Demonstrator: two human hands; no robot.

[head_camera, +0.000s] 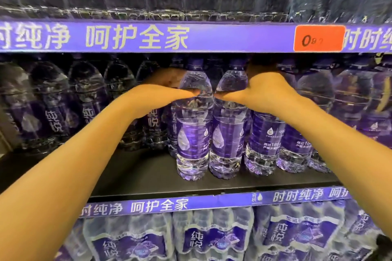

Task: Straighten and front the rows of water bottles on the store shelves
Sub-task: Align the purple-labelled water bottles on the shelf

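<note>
Purple labels and clear plastic fill our head view. Both our forearms reach up and away from us onto the middle shelf, meeting near its centre. Our left hand curls round the shoulder of the left bottle, thumb across its near face, fingers wrapped behind it. Our right hand grips the right bottle the same way — thumb in front, fingers hidden behind the neck. The two thumb tips nearly meet between the bottles.

Both bottles stand upright, long axis vertical, caps up under the purple shelf strip, labels facing us. They sit side by side, touching, at the near end of their rows, set back from the shelf's front edge, below and between our hands. More bottles stand just to their right; those to the left stand farther back in shadow. An orange price tag sits on the strip, upper right — shrink-wrapped packs lie below.
</note>
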